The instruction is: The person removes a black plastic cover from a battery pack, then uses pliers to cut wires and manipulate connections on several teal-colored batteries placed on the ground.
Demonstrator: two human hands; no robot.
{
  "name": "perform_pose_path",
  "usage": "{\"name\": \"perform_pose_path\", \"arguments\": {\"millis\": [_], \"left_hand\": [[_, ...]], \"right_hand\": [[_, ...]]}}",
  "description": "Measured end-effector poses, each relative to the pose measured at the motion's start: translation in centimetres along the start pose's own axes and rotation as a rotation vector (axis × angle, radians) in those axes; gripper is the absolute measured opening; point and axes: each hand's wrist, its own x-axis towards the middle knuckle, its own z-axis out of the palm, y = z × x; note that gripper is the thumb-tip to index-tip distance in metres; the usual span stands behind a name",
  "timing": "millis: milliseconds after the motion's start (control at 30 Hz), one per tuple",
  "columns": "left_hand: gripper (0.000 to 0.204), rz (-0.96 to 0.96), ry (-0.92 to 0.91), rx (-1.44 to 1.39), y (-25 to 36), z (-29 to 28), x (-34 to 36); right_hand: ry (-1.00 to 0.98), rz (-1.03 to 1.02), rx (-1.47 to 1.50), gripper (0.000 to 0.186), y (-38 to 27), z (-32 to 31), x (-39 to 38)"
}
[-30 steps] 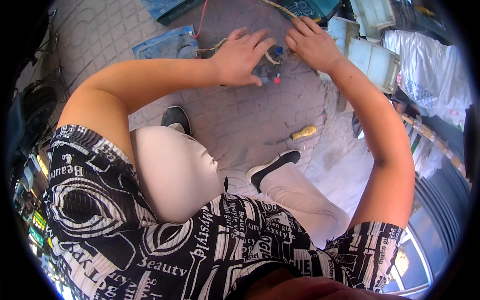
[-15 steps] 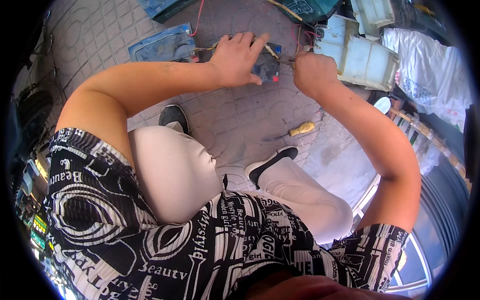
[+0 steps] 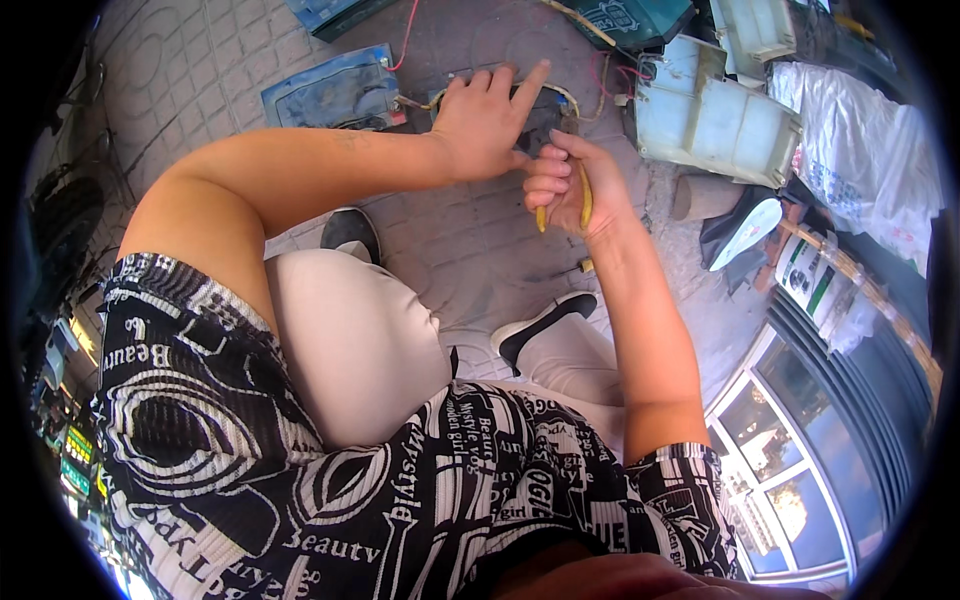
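Observation:
My left hand (image 3: 482, 125) lies open with fingers spread across the top of a dark battery (image 3: 538, 118), hiding most of it. Yellow-handled pliers (image 3: 586, 200) are gripped in my right hand (image 3: 575, 180), just to the right of my left thumb. Their jaws point away from me, toward the battery's right end, where a yellowish wire (image 3: 562, 93) runs. I cannot tell whether the jaws touch the wire. A dusty blue battery (image 3: 335, 90) sits to the left, joined by a short wire at its right end.
A dark green battery (image 3: 635, 18) and another blue one (image 3: 335, 12) stand farther back. Pale plastic casings (image 3: 685, 110) and a white plastic bag (image 3: 840, 125) lie at the right. A screwdriver (image 3: 586, 266) on the paving is mostly hidden by my right forearm.
My right hand has moved left and nearer to me, turning so the pliers' handles show. My left hand stays on the battery. My right forearm now covers most of the screwdriver.

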Motion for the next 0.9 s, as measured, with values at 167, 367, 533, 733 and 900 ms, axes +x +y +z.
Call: {"name": "perform_pose_path", "arguments": {"millis": [167,367,533,733,900], "left_hand": [[0.095,0.049,0.059,0.029,-0.4,0.9,0.1],[0.093,0.028,0.081,0.059,-1.0,1.5,0.1],[0.07,0.081,0.088,-0.073,-1.6,0.8,-0.3],[0.033,-0.168,-0.001,-0.515,-1.5,0.1,1.6],[0.039,-0.509,0.112,-0.766,-4.9,-0.6,5.3]], "right_hand": [[-0.514,-0.063,0.443,0.03,3.2,-1.1,1.9],[-0.972,0.1,0.313,0.027,6.1,0.3,1.7],[-0.178,-0.026,-0.809,0.02,4.7,0.1,-2.0],[0.363,-0.09,-2.202,0.034,1.6,-6.7,-5.1],[0.595,-0.619,-2.102,0.036,-2.7,-2.4,-5.9]]}}
